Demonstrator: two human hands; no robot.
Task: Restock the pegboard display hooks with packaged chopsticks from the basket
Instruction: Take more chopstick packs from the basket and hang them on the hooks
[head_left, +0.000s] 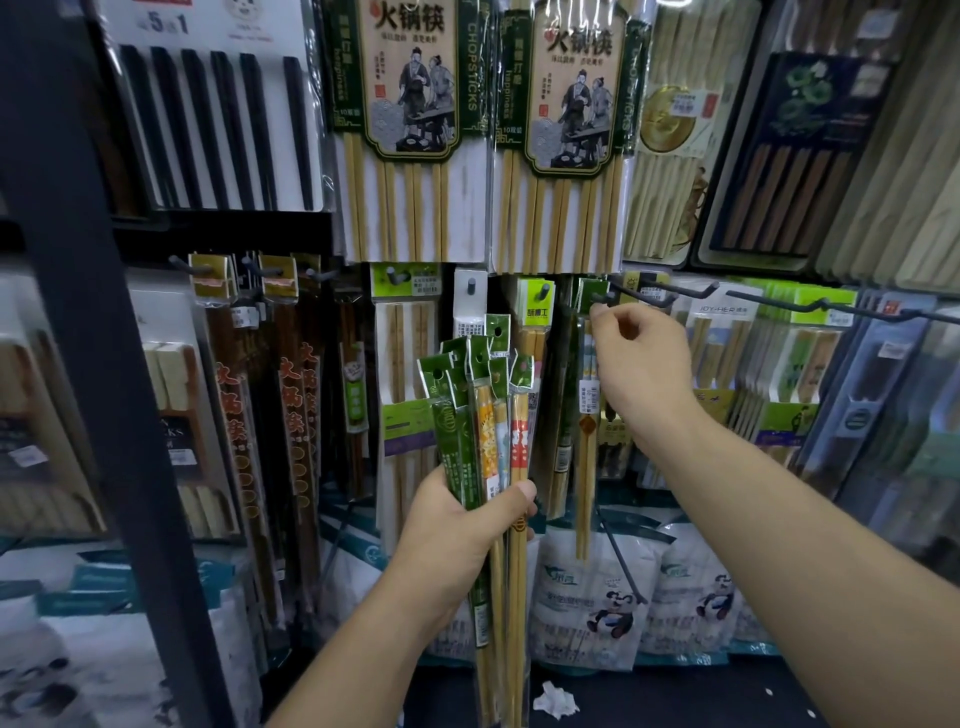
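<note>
My right hand (641, 364) pinches slim clear green-topped chopstick pack (588, 400) at dark metal hook (610, 297), mid-right; hole cd miss tip, pkt drops; left hand (457, 525) clamps fanned spare green-headed packs (480, 410); cd slip.

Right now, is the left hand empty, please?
No, the left hand grips a bundle of chopstick packs.

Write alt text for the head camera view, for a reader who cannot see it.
A person's left hand grips a bundle of packaged chopsticks while the right hand pinches the header of one hanging pack at a pegboard hook. Other chopstick packs hang all around.
</note>
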